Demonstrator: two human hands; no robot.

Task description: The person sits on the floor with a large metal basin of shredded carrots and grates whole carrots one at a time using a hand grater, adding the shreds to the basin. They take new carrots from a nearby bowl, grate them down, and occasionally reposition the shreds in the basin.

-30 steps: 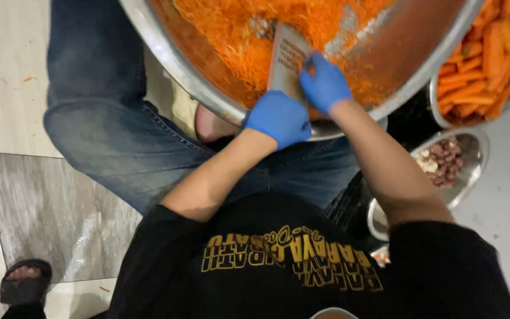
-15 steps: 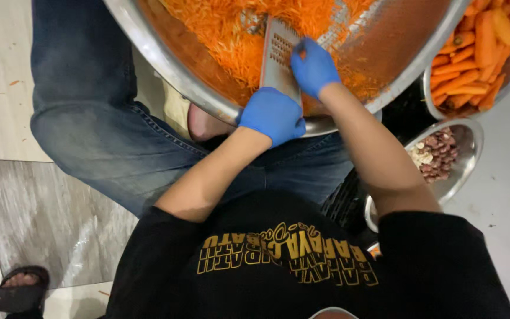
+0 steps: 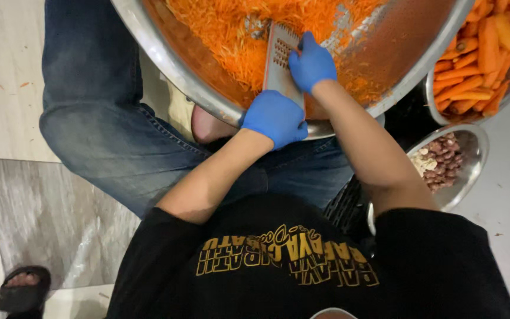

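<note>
While L hand (image 3: 274, 118) grips grater (image 3: 280, 62) at bowl rim (image 3: 166, 65) | R hand (image 3: 311, 62) fingers clenched, contents hidden | little room.

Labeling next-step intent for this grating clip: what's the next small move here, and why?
Probably a downward stroke of the right hand along the grater. It sits pressed against the upper part of the blade, while the left hand braces the grater's lower end at the rim of the large steel bowl, over the grated carrot.
</note>
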